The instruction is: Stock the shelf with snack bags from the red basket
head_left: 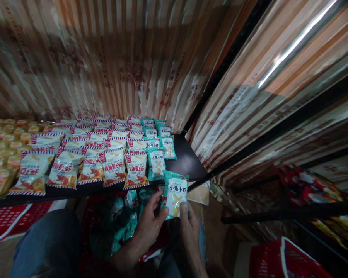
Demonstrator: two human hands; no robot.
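Between my two hands is a teal-and-white snack bag (176,195), held upright just in front of the shelf's edge. My left hand (152,218) grips its lower left side, thumb on the front. On the lower right side, my right hand (189,224) pinches it, thumb also in front. Close behind it on the black shelf (185,154) stand matching teal bags (156,164) in two columns. Left of those are several rows of white bags with red print and striped edges (114,168). Below my left arm, a red basket holds more teal bags (127,224), partly in shadow.
Yellow packaged items (2,166) fill the shelf's left end. A red basket with a white handle (8,220) is at lower left, and another red basket (284,258) at lower right. Black frame bars (258,144) and red bags (316,185) are at right. Corrugated sheeting (104,58) backs the shelf.
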